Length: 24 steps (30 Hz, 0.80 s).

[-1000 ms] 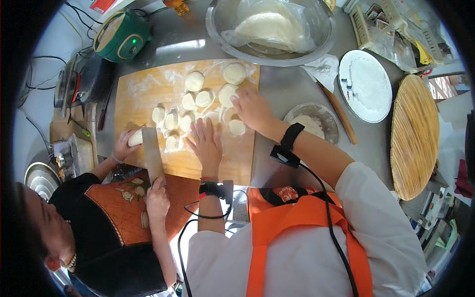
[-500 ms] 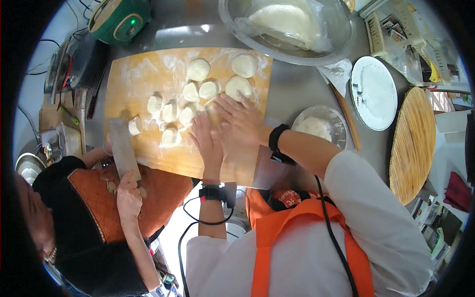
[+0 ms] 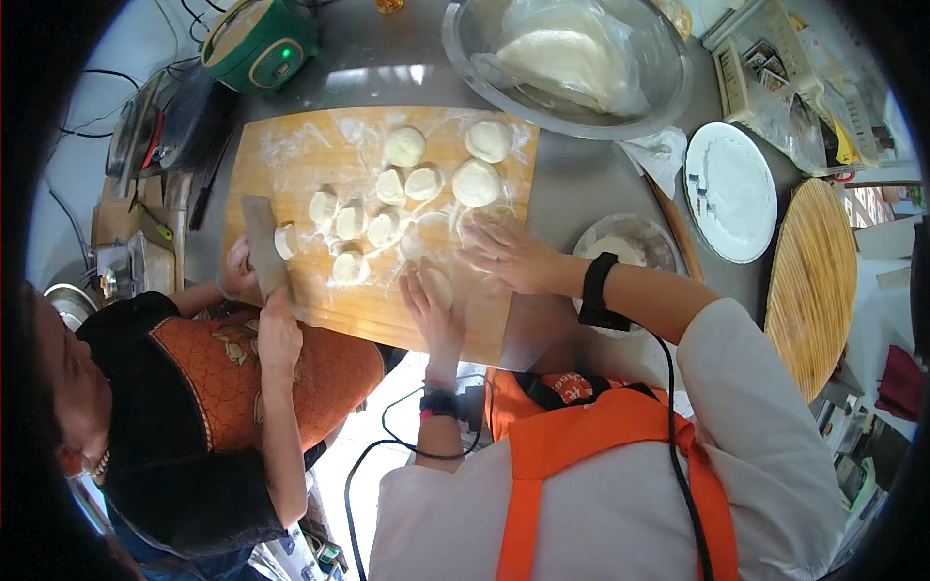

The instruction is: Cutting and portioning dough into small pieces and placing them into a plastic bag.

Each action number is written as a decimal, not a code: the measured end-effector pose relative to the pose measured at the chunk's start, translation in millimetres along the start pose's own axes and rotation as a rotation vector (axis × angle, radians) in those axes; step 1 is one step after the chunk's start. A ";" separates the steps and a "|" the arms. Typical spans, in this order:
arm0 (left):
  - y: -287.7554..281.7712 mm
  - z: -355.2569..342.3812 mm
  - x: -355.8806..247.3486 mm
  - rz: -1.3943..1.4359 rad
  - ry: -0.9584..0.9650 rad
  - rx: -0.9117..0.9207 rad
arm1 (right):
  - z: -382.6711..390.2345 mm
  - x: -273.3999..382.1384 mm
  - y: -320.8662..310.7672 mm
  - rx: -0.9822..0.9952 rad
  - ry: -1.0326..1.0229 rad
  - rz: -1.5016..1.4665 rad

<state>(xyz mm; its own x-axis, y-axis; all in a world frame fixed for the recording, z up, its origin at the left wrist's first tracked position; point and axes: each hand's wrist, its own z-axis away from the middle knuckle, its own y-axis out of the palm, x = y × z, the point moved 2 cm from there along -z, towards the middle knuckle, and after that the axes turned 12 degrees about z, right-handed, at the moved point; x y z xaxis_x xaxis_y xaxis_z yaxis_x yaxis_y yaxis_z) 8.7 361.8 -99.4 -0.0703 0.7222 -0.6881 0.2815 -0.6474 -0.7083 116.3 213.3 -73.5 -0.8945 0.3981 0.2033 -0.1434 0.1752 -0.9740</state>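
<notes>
On the floured wooden board [image 3: 320, 298], my left hand [image 3: 431, 315] curls round a pale dough piece [image 3: 441, 286], which shows between the fingers and thumb. My right hand [image 3: 513, 257] is stretched out palm down at the board's right side, fingers apart over a floury patch; whether dough lies under the palm is hidden. Beyond it are two flattened dough rounds [image 3: 477, 183]. Several smaller cut dough pieces [image 3: 350, 222] stand to the left of my hands, with another round [image 3: 404, 146] behind them.
At left, a co-worker's hands hold a broad-bladed cleaver [image 3: 262, 237] beside a dough piece [image 3: 285, 241]. A large metal basin [image 3: 678, 92] with bagged dough stands behind. To the right are a flour bowl [image 3: 668, 242], a rolling pin [image 3: 678, 223], a white plate [image 3: 731, 194] and a round wooden lid [image 3: 812, 290].
My hands have drawn apart: the left came nearer to me with a dough piece, the right moved rightward off the flattened round. The co-worker's cleaver now stands next to the leftmost dough piece.
</notes>
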 end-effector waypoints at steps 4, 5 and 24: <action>6.7 -27.8 -7.2 -0.185 0.020 0.002 | -14.0 -1.0 12.6 -0.077 -0.039 0.120; 6.7 -32.1 -9.8 -0.187 0.019 0.004 | -19.2 -2.2 17.3 -0.077 -0.039 0.118; 24.9 -73.4 -14.7 -0.184 0.039 -0.098 | -69.5 -52.5 18.9 -0.196 -0.039 0.094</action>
<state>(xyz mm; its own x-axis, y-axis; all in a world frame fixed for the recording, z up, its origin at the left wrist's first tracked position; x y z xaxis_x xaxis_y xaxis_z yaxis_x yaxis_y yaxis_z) 87.0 352.9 -95.3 -0.0924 0.8361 -0.5408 0.3594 -0.4785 -0.8012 190.0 258.3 -95.6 -0.9162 0.3868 0.1048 0.0230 0.3118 -0.9499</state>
